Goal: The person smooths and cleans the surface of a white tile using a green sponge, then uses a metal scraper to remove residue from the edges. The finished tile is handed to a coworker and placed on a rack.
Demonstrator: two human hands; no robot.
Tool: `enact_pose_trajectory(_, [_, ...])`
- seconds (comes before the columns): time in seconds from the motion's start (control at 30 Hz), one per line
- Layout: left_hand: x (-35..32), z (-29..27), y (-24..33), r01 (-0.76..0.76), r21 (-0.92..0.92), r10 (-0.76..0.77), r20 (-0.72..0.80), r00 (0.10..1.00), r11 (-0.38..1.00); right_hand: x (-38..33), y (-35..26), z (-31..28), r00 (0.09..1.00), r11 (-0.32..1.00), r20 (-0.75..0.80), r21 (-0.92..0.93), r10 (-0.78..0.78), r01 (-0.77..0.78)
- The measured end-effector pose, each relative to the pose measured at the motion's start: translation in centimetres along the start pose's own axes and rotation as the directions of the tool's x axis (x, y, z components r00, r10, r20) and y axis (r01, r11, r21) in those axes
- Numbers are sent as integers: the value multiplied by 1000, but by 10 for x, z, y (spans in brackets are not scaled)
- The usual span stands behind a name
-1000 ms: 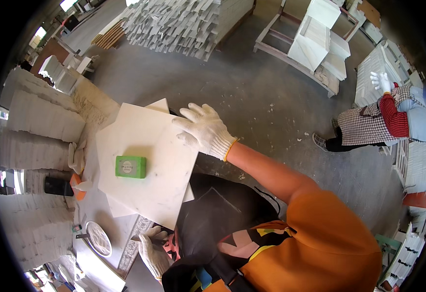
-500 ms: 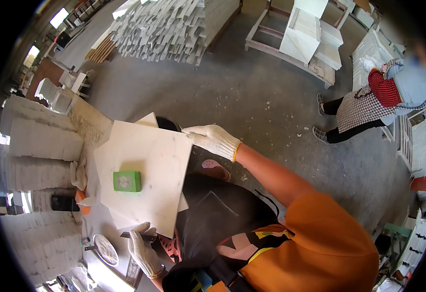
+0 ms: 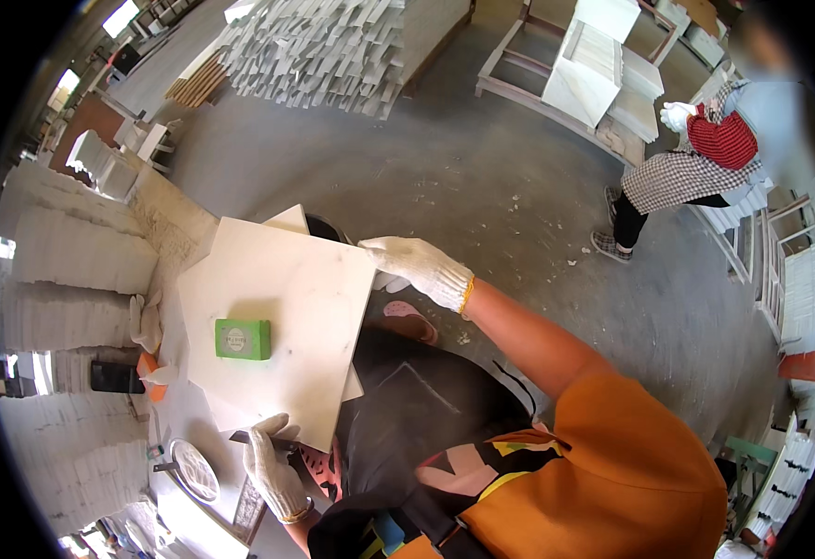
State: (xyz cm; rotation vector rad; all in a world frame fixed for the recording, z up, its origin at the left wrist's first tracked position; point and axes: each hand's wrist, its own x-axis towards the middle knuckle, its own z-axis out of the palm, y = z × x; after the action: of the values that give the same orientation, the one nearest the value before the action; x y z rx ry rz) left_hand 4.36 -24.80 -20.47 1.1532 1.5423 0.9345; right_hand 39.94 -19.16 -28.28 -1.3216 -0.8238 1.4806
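The right hand [image 3: 419, 266], in a white glove, grips the far corner of a white square tile [image 3: 282, 321], fingers closed over its edge. The left hand [image 3: 272, 463], also gloved, clasps the tile's near corner from below. Between the two grips, a green block [image 3: 243, 339] rests on the tile's face. Beyond the right hand, a person in a checked top [image 3: 682, 172] stands on the grey floor [image 3: 482, 177].

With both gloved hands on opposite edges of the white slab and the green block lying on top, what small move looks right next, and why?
Probably keep the white slab level and lift it gently. The right hand holds its far right corner, the left hand its near edge, so it is gripped at two opposite points. The green block lies loose on top; any tilt could let it slide off.
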Motion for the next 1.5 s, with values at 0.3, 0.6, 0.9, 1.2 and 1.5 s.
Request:
enact_pose_trajectory(0.3, [-10, -11, -14, 54, -104, -49, 51, 998, 993, -14, 12, -15, 990, 851, 55, 507, 127, -137])
enact_pose_trajectory(0.6, [-25, -16, -13, 57, -159, -63, -30, 998, 986, -12, -8, -7, 988, 706, 151, 695, 43, -137])
enact_pose_trajectory(0.9, [-22, -15, -15, 75, -148, -78, -19, 997, 986, -9, -1, -19, 999, 709, -37, 705, 9, 20])
enact_pose_trajectory(1.2, [-30, -4, 12, 235, -165, -228, 63, 972, 958, -17, -22, -9, 977, 969, -120, 157, -174, 192])
enact_pose_trajectory(1.5, [-29, 1, 21, 192, -180, -182, 66, 981, 965, 17, -7, -8, 931, 802, 153, -474, -330, 362])
